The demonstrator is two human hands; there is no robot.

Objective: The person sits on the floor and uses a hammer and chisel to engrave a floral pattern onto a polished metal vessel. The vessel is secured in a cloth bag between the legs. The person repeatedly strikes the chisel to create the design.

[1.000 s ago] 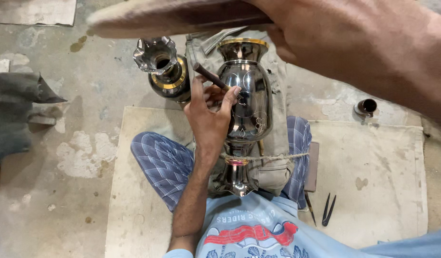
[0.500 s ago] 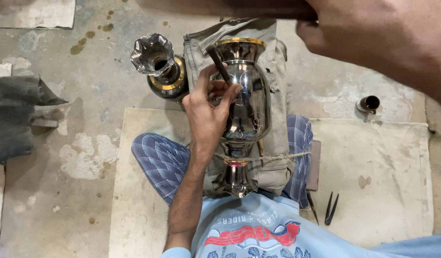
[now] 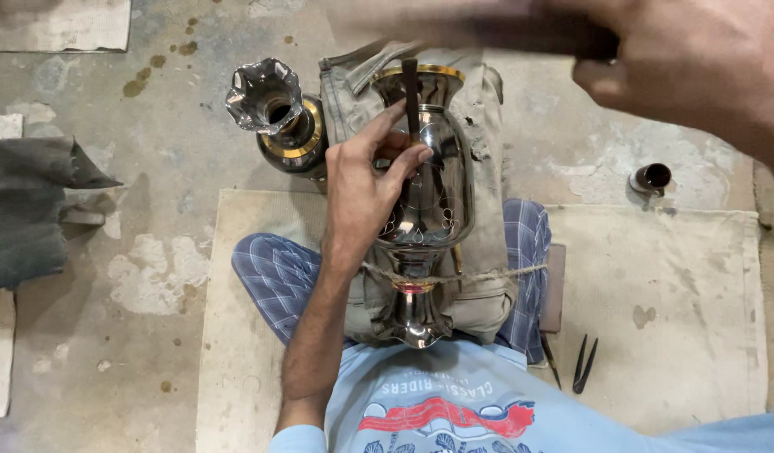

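Note:
A dark polished metal vase (image 3: 441,210) with a gold rim lies lengthwise on a khaki cloth pad (image 3: 486,126) across my lap, bound down by a string (image 3: 496,274). My left hand (image 3: 360,191) rests on the vase's side and pinches a thin dark chisel (image 3: 410,84) that points at the engraved body. My right hand (image 3: 697,75) is raised close to the camera at the upper right. It grips a long wooden stick (image 3: 479,29), which is blurred.
A second vase (image 3: 278,117) with a fluted mouth stands just left of the pad. A small dark cylinder (image 3: 651,178) sits on the concrete floor at right. Thin dark tools (image 3: 581,365) lie on the beige mat (image 3: 672,319). A dark cloth (image 3: 30,210) lies at left.
My right hand with the stick has swung to the right. The chisel in my left hand has turned from slanted to nearly straight along the vase.

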